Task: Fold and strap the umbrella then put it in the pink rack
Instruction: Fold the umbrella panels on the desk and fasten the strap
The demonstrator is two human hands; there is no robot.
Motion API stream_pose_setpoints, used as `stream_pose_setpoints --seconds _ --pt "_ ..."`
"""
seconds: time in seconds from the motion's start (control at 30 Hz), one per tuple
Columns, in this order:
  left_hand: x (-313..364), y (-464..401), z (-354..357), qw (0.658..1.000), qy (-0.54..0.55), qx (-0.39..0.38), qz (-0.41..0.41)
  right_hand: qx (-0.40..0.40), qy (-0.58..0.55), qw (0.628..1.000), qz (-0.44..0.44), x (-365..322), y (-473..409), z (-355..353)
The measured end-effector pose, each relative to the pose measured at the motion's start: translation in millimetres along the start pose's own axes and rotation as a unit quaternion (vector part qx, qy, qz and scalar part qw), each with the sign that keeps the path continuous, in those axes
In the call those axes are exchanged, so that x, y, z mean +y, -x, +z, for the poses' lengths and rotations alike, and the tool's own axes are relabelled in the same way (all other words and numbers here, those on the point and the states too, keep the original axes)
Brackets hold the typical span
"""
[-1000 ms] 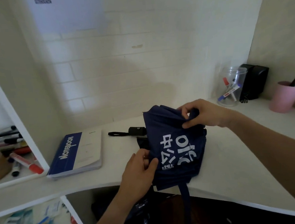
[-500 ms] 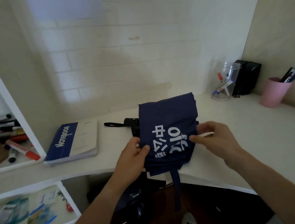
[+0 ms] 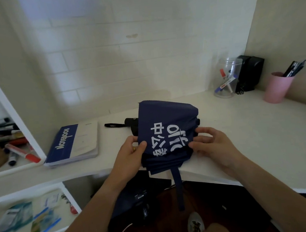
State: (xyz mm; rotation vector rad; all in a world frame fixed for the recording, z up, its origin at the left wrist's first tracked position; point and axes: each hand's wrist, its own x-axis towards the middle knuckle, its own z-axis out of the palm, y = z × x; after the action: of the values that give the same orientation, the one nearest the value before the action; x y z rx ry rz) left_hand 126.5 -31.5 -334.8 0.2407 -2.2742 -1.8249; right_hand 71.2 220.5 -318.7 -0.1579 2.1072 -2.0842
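Umbrella [image 3: 168,133] fabric, navy with white lettering, is bunched into a flat bundle that lies on the near edge of the white table [image 3: 241,136]. It is pinched on one side by the left hand [image 3: 131,152], thumb on top and fingers tucked under the cloth, and on the other side by the right hand [image 3: 211,144], whose fingertips are closed lightly on the folds. The strap [image 3: 179,187] hangs loose from the umbrella's near end, down past the table edge. The black handle [image 3: 130,122] with its wrist loop [image 3: 112,125] sticks out from behind the umbrella on the left-hand side. Further that way a blue and white notebook [image 3: 73,142] lies flat, and beyond it markers [image 3: 21,153] are stacked on a shelf. Well to the right-hand side of the umbrella, in the far corner, a clear jar [image 3: 226,79] of pens, a black box [image 3: 249,73] and the pink rack [image 3: 276,87], already holding dark pens, are set. Bare tabletop lies between the umbrella and the pink rack.
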Motion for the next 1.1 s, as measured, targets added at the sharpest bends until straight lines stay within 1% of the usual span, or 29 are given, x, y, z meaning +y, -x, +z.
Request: stream_pose_setpoints --seconds 0.1,0.13,0.2,0.3,0.4,0.47,0.57,0.67,0.7,0.73,0.8,0.83,0.87,0.93,1.0,1.1 --pt "1.4 1.5 -2.5 1.000 -0.002 -0.005 0.003 -0.089 0.033 0.995 0.026 -7.5 0.9 -8.3" --pt "1.7 2.5 -3.3 1.000 -0.004 -0.006 0.005 -0.102 0.037 0.994 0.033 -10.1 1.5 -7.0" --pt "2.4 4.0 -3.7 1.000 -0.005 -0.007 0.009 -0.078 0.028 0.996 0.046 -12.0 2.2 -2.3" --pt "2.0 6.6 -5.1 0.999 -0.006 0.008 0.033 0.007 0.055 0.997 0.050 -7.5 2.6 1.5" --pt "-0.1 10.7 -10.7 0.995 -0.040 0.021 0.087 0.030 0.127 0.990 0.047 -6.3 7.5 2.0" --pt "-3.4 15.6 -12.6 0.989 -0.096 0.023 0.112 0.040 0.208 0.977 0.017 -6.2 10.8 4.8" --pt "-10.7 21.4 -11.5 0.953 -0.246 0.056 0.166 0.046 0.358 0.931 -0.047 -5.1 13.9 12.0" --pt "-18.7 22.0 -7.8 0.924 -0.318 0.054 0.204 0.045 0.489 0.869 -0.065 -10.1 17.5 17.6" --pt "-21.3 20.6 -6.7 0.913 -0.339 0.049 0.219 0.053 0.528 0.842 -0.098 -12.7 18.5 19.8" --pt "-23.7 19.3 -6.3 0.905 -0.354 0.045 0.231 0.054 0.557 0.815 -0.152 -14.6 18.5 22.1" --pt "-24.6 17.8 -7.4 0.901 -0.359 0.041 0.241 0.014 0.573 0.774 -0.269 -17.3 16.4 27.9" --pt "-24.7 17.1 -9.2 0.902 -0.356 0.040 0.241 -0.022 0.578 0.757 -0.304 -17.3 14.4 30.5" --pt "-24.9 16.5 -11.5 0.903 -0.353 0.038 0.241 -0.056 0.581 0.750 -0.312 -16.0 11.8 32.5" --pt "-24.9 15.9 -16.0 0.903 -0.354 0.032 0.243 -0.077 0.567 0.769 -0.286 -10.2 6.5 31.4" --pt "-25.4 15.8 -18.7 0.901 -0.357 0.019 0.247 -0.070 0.548 0.788 -0.270 -4.5 1.0 27.1" --pt "-23.7 14.2 -18.8 0.892 -0.380 -0.002 0.245 -0.076 0.546 0.791 -0.266 1.0 -6.2 25.0"
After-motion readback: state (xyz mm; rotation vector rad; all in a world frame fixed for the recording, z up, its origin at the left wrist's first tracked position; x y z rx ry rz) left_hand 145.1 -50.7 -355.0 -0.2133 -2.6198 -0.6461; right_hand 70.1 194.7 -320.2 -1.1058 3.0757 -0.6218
